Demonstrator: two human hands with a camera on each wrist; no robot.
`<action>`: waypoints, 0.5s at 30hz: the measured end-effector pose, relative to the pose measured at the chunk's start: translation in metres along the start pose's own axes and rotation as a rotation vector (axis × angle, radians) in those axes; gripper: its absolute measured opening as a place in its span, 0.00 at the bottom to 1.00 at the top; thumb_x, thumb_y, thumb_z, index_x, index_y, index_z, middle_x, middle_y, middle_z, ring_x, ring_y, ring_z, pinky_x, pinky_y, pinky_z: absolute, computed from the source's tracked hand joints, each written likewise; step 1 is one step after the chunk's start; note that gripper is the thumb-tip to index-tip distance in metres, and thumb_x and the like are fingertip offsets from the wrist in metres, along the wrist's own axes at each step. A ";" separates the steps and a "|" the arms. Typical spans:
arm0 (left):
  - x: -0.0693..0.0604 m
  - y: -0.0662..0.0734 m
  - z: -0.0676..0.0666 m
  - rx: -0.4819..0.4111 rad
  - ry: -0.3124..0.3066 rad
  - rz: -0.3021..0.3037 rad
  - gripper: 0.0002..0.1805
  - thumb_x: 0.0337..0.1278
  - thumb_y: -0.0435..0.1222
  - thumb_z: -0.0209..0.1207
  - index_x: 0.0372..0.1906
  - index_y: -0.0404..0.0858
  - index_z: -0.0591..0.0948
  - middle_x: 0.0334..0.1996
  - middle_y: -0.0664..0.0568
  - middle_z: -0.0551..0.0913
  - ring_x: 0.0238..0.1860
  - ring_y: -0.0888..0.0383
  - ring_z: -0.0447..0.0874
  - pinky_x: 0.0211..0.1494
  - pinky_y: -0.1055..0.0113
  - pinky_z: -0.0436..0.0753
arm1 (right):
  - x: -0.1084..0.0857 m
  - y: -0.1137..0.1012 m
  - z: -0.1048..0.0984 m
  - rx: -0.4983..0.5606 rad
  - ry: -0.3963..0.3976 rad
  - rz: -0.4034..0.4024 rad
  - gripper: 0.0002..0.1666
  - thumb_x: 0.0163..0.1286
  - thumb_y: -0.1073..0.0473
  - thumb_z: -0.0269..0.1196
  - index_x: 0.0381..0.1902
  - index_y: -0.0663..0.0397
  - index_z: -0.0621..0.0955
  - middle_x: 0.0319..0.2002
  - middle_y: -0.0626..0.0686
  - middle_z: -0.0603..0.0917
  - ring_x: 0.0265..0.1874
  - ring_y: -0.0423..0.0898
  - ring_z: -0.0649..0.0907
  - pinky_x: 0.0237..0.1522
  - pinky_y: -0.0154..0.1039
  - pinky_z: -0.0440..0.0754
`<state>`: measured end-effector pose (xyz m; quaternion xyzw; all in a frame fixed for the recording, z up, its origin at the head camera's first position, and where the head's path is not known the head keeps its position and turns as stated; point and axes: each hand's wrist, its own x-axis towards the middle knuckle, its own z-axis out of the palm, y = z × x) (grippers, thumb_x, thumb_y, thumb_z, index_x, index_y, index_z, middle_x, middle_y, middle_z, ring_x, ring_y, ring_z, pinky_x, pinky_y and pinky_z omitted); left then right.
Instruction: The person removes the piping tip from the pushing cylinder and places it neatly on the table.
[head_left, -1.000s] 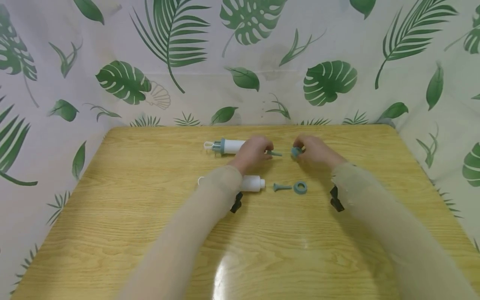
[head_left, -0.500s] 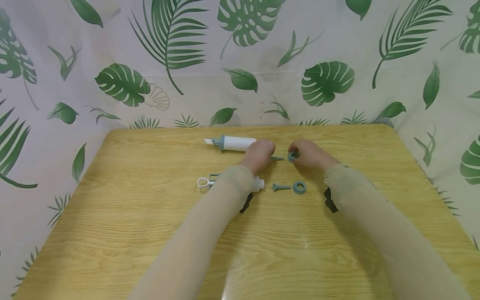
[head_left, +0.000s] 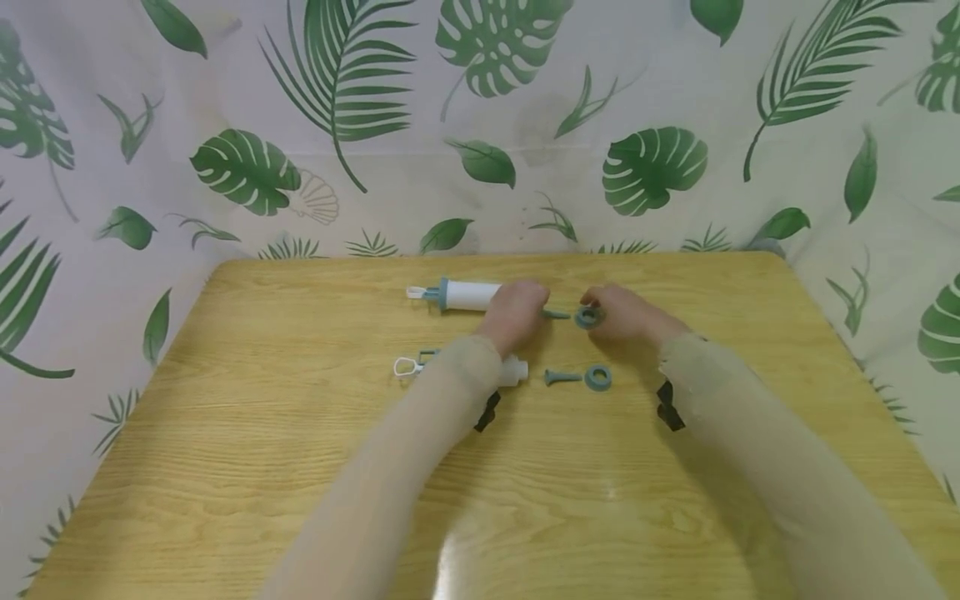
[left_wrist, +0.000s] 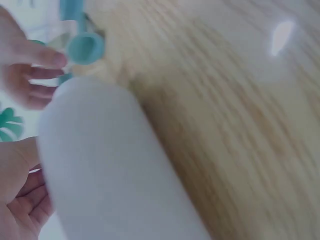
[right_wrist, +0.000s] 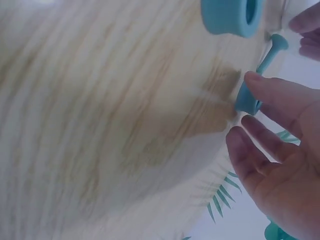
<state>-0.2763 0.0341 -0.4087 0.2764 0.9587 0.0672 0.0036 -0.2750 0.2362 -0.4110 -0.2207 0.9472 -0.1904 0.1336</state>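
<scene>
In the head view my left hand [head_left: 516, 308] is by the right end of a white tube [head_left: 468, 296] with a grey-green collar and white loop handle. A flared grey-green nozzle [head_left: 558, 315] lies just beyond its fingertips, on the table. My right hand [head_left: 622, 313] is at a grey-green threaded-looking ring cap [head_left: 587, 317] that lies on the table; in the right wrist view the thumb overlaps that ring cap [right_wrist: 247, 98], and the other fingers are loosely bent apart from it. The left wrist view shows my left hand [left_wrist: 20, 192] loosely curled, partly behind a white tube [left_wrist: 110, 155].
Nearer me lies a second row: a white tube [head_left: 513, 372] partly under my left sleeve, its white loop handle [head_left: 407, 367], a flared nozzle [head_left: 562, 377] and a ring cap [head_left: 598, 377]. A leaf-patterned cloth [head_left: 555, 183] hangs behind the wooden table [head_left: 247, 400].
My left hand has moved right and the nozzle by it lies lower. My right hand has lowered the ring cap from a raised, tilted position to lie flat on the table.
</scene>
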 end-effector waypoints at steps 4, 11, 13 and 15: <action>-0.017 -0.008 -0.007 -0.066 0.070 0.012 0.08 0.58 0.31 0.60 0.43 0.38 0.83 0.40 0.52 0.82 0.41 0.58 0.80 0.43 0.69 0.79 | -0.012 -0.001 -0.001 -0.025 -0.013 0.004 0.33 0.55 0.66 0.64 0.59 0.74 0.69 0.55 0.75 0.71 0.56 0.69 0.70 0.59 0.61 0.67; -0.059 -0.032 -0.030 -0.223 0.137 -0.007 0.14 0.58 0.30 0.61 0.49 0.34 0.81 0.45 0.47 0.81 0.46 0.53 0.79 0.48 0.65 0.79 | -0.032 0.002 -0.003 -0.094 0.061 -0.062 0.31 0.59 0.64 0.66 0.56 0.76 0.70 0.53 0.74 0.73 0.54 0.69 0.72 0.57 0.62 0.69; -0.072 -0.042 -0.035 -0.246 0.171 -0.020 0.14 0.58 0.31 0.61 0.49 0.33 0.81 0.45 0.46 0.81 0.46 0.52 0.79 0.49 0.64 0.78 | -0.036 0.003 -0.004 -0.076 0.068 -0.049 0.30 0.61 0.64 0.65 0.57 0.76 0.70 0.54 0.74 0.73 0.54 0.69 0.71 0.56 0.62 0.69; -0.085 -0.053 -0.038 -0.248 0.210 -0.035 0.13 0.59 0.32 0.61 0.48 0.32 0.82 0.44 0.45 0.82 0.45 0.52 0.79 0.49 0.63 0.79 | -0.040 0.005 -0.006 -0.045 0.070 -0.020 0.29 0.64 0.64 0.63 0.58 0.76 0.69 0.55 0.74 0.72 0.56 0.69 0.70 0.57 0.62 0.68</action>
